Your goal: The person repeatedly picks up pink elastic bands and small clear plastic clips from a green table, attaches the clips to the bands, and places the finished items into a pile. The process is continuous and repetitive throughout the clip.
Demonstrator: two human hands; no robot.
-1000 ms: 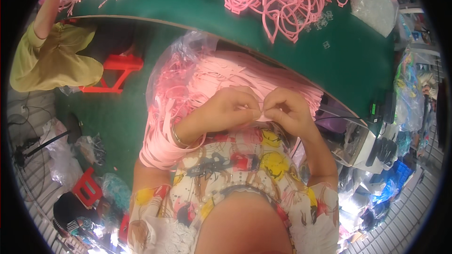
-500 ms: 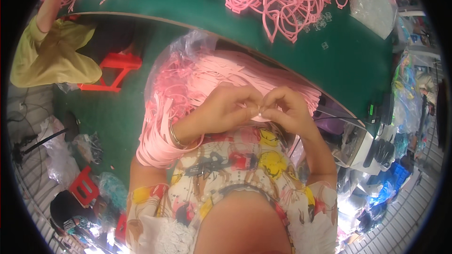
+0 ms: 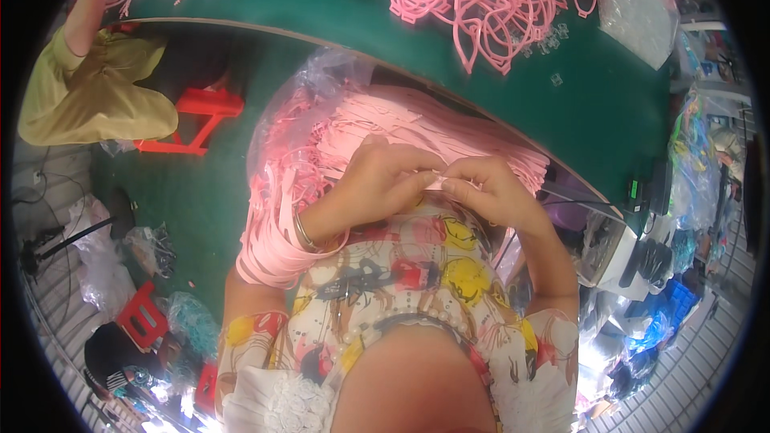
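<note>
**Both hands pinching one pink strip over the lap**

The left hand and right hand meet close in front of the person's chest, knuckles up, wrists bent inward. The fingers of both hands are pinched on the ends of a small pink strip, which sits between the two sets of fingertips; most of it is hidden by them. A thin bracelet circles the left wrist, and a thick bunch of pink strips hangs looped over that forearm.

Just beyond the hands, a clear plastic bag holds a flat heap of pink strips, pale, narrow and laid roughly parallel.

Farther off, the green surface carries a tangled pile of pink loops. At far left, another person's yellow sleeve lies beside a red stool.
</note>
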